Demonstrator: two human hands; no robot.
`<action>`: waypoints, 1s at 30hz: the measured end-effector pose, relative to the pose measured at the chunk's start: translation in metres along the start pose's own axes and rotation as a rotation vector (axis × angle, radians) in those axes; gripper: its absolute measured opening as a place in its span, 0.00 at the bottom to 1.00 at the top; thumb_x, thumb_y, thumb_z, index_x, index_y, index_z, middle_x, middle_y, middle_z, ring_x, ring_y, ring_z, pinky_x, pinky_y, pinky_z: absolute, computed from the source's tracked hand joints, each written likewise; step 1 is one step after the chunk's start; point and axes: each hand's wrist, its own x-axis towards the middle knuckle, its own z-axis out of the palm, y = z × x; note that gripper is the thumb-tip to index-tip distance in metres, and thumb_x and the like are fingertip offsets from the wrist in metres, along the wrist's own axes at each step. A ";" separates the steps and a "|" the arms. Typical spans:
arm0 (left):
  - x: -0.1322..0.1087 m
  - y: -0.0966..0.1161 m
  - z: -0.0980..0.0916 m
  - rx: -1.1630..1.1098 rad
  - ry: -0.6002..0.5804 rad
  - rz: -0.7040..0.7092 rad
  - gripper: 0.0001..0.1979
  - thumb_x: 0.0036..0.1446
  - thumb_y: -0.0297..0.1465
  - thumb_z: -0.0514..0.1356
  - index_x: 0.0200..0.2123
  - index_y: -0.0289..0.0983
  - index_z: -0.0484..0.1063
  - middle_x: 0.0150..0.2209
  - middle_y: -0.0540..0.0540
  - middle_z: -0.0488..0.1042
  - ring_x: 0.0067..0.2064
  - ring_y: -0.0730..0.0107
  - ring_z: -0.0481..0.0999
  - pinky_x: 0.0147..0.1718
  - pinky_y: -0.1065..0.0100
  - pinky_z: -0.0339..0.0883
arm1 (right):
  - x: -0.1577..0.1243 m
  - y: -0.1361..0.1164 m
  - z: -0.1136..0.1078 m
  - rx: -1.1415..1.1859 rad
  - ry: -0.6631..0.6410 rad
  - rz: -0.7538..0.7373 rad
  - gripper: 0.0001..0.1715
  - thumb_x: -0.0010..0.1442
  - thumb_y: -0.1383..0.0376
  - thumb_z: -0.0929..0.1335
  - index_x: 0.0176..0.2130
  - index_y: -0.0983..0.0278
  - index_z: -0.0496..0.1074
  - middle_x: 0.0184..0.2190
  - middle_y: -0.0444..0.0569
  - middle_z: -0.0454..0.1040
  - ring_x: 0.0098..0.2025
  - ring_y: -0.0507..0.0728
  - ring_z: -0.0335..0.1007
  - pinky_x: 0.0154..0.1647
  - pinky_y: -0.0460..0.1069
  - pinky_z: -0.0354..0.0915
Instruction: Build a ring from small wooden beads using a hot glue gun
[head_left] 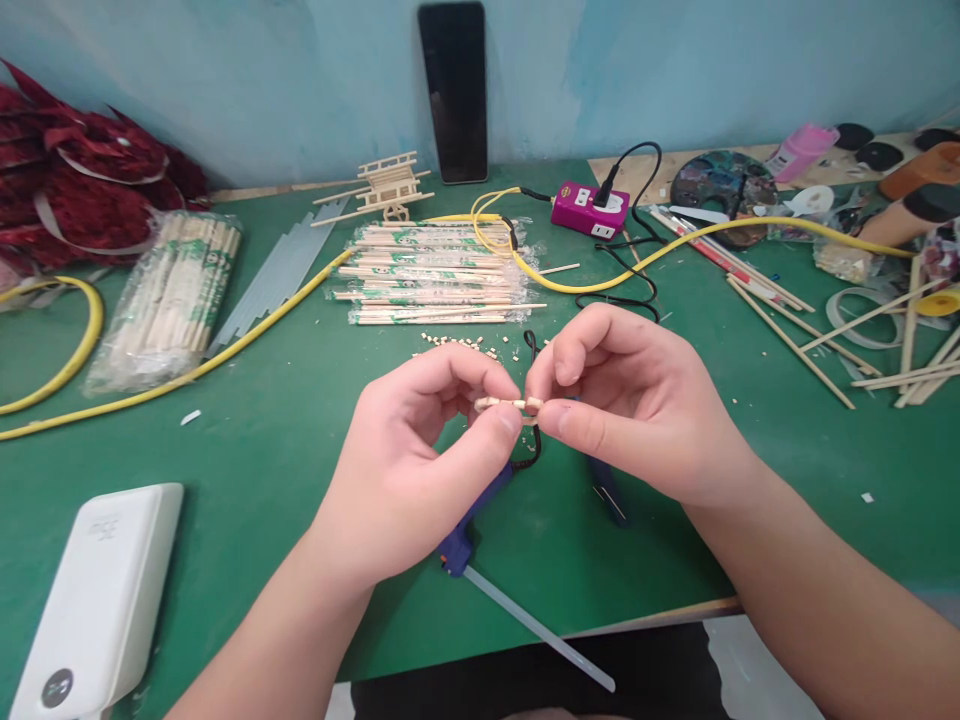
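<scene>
My left hand [427, 455] and my right hand [637, 410] meet over the middle of the table. Between their fingertips is a small pale wooden piece [514, 404], pinched by thumb and forefinger on both sides. Its full shape is partly covered by the fingers. Beneath my left hand lies a blue glue gun [456, 548], partly hidden, with a translucent glue stick [540, 628] reaching out of its back past the table edge. A dark blue tool [609, 492] lies below my right hand, its upper part hidden. Tiny cut wooden bits [480, 345] are scattered behind the hands.
Wrapped chopsticks [442, 275] lie behind, near a small wooden stick model [390, 188] and glue sticks [277, 275]. A yellow cable [262, 345] crosses to a purple power strip [589, 210]. A white power bank [97, 600] stands left; loose sticks [915, 375] lie right. A phone [454, 95] leans on the wall.
</scene>
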 end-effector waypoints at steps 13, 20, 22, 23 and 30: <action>0.000 -0.002 0.001 0.035 0.017 0.001 0.05 0.67 0.26 0.67 0.37 0.41 0.79 0.36 0.48 0.79 0.36 0.68 0.78 0.35 0.67 0.77 | -0.002 0.003 0.002 -0.150 0.071 -0.096 0.19 0.59 0.72 0.84 0.40 0.58 0.76 0.36 0.44 0.80 0.37 0.55 0.76 0.39 0.52 0.76; -0.006 -0.010 0.007 0.332 0.131 0.312 0.10 0.65 0.21 0.67 0.40 0.44 0.77 0.38 0.49 0.80 0.40 0.64 0.78 0.42 0.60 0.75 | -0.002 0.001 0.003 -0.130 0.106 -0.106 0.13 0.64 0.69 0.81 0.39 0.58 0.76 0.36 0.45 0.80 0.38 0.56 0.77 0.39 0.53 0.76; -0.005 -0.010 0.008 0.355 0.138 0.361 0.11 0.64 0.20 0.67 0.40 0.44 0.77 0.37 0.50 0.79 0.39 0.64 0.78 0.41 0.59 0.75 | -0.002 0.000 0.003 -0.126 0.108 -0.102 0.14 0.64 0.69 0.81 0.38 0.58 0.75 0.36 0.45 0.80 0.37 0.56 0.77 0.38 0.53 0.76; -0.005 -0.010 0.007 0.335 0.135 0.349 0.11 0.64 0.20 0.67 0.40 0.44 0.77 0.36 0.49 0.80 0.38 0.64 0.78 0.41 0.59 0.75 | -0.002 0.000 0.003 -0.125 0.106 -0.100 0.14 0.63 0.69 0.82 0.38 0.58 0.75 0.36 0.45 0.80 0.37 0.56 0.77 0.38 0.53 0.76; 0.001 -0.004 -0.002 -0.044 -0.017 -0.014 0.06 0.67 0.25 0.67 0.37 0.41 0.80 0.37 0.48 0.80 0.39 0.65 0.80 0.38 0.65 0.78 | -0.003 0.001 0.004 -0.135 0.088 -0.115 0.13 0.65 0.70 0.80 0.39 0.58 0.75 0.36 0.45 0.81 0.36 0.55 0.76 0.38 0.52 0.76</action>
